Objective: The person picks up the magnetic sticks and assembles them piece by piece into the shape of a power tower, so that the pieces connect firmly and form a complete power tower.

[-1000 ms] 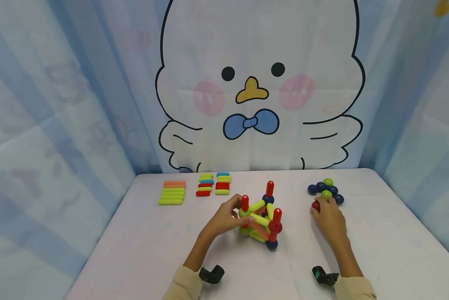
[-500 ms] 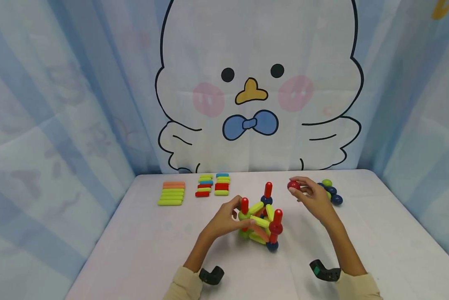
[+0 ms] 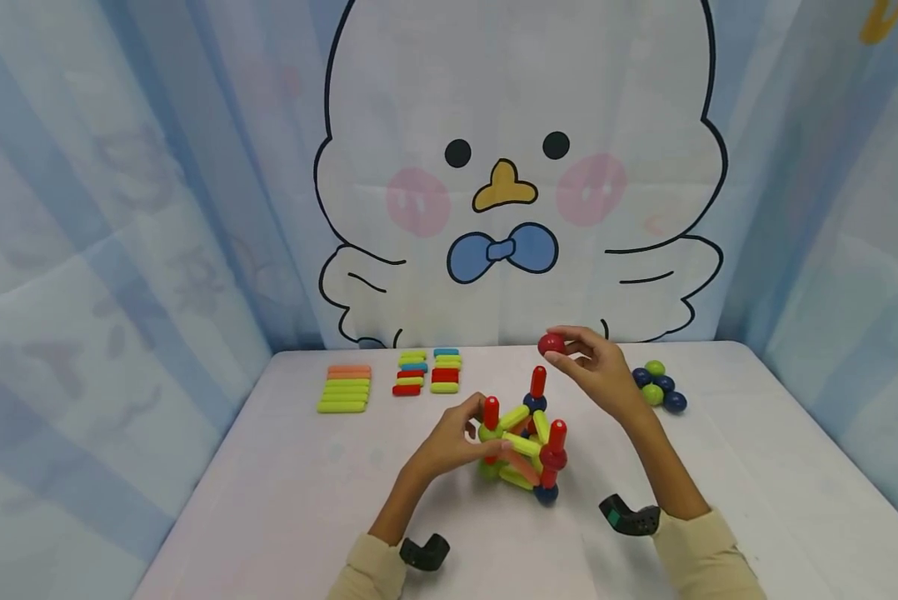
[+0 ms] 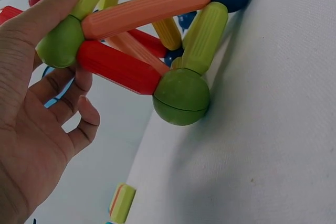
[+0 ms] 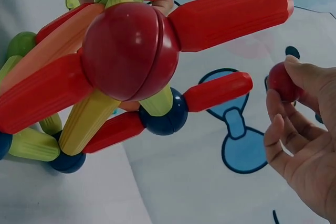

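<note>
A frame of coloured rods and balls (image 3: 521, 445) stands mid-table, with three red rods pointing up from its upper balls. My left hand (image 3: 447, 440) holds it at the upper left, thumb and fingers around a green ball (image 4: 62, 43). In my right hand (image 3: 602, 373) a loose red ball (image 3: 551, 344) is pinched between thumb and fingertips. That ball is above the table, just above and right of the rear red rod (image 3: 538, 382). The right wrist view shows the ball (image 5: 284, 82) apart from the rear upright's tip (image 5: 242, 82).
Several blue and green balls (image 3: 652, 395) lie at the back right. To the left are rows of loose rods: orange and yellow-green ones (image 3: 344, 390), then two mixed-colour groups (image 3: 410, 373). A patterned curtain (image 3: 501, 300) hangs behind the table's far edge.
My right hand has picked the red ball from beside the ball cluster and carried it left and up, near the rear red rod. My left hand still holds the frame in place.
</note>
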{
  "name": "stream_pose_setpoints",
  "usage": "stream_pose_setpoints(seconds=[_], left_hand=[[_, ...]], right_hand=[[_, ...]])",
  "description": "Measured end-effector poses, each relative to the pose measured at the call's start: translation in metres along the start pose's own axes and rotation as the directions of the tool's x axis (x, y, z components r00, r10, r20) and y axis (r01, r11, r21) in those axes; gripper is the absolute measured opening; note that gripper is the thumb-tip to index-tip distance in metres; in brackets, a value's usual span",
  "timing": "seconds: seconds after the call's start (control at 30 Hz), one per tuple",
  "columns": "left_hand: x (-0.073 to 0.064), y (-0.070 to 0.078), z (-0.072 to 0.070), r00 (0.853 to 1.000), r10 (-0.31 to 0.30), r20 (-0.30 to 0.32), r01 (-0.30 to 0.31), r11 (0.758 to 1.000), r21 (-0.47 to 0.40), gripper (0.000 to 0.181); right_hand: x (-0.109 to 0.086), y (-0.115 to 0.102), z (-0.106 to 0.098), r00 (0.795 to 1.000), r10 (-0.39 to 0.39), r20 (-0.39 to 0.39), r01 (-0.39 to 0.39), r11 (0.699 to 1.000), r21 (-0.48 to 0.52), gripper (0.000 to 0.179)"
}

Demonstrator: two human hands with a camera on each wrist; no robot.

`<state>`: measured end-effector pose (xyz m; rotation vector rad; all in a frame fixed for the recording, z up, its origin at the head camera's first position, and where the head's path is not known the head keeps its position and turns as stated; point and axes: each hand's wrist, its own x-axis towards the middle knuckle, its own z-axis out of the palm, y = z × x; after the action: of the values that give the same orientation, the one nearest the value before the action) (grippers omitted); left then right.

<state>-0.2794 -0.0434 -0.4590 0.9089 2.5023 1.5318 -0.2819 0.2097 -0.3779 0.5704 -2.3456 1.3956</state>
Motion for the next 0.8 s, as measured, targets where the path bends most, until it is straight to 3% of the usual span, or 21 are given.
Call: stream_pose_setpoints(seconds=[0.17,0.37,0.5,0.67,0.8], left_hand=[[-0.001,0.001,0.001,1.000,-0.005,0.012,0.005,1.000,-0.003,0.039],[0.000,0.000,0.000,1.000,0.024,0.016,-0.024,1.000,0.005,0.039],[0.000,0.001,-0.002,0.999,0.030,0.013,-0.031,0.999,0.024,0.038],[-0.001,0.003,-0.002,0.999,0.028,0.023,-0.029,0.997,0.072,0.039],[-0.002,0.007,-0.001,0.999,0.013,0.038,-0.017,0.994,0.112,0.040]], right_hand=[[-0.003,0.001,0.003,0.998,-0.046,0.037,0.046,0.999,-0.008,0.036],[-0.006,0.005,0.007,0.997,-0.040,0.070,0.043,0.998,-0.049,0.039],[-0.005,0.007,0.006,0.998,-0.036,0.055,0.037,0.999,-0.017,0.041],[-0.013,0.020,-0.003,0.996,0.054,-0.071,-0.054,0.999,-0.002,0.031],[-0.023,0.039,-0.016,0.960,0.145,-0.239,-0.164,0.985,-0.061,0.030]])
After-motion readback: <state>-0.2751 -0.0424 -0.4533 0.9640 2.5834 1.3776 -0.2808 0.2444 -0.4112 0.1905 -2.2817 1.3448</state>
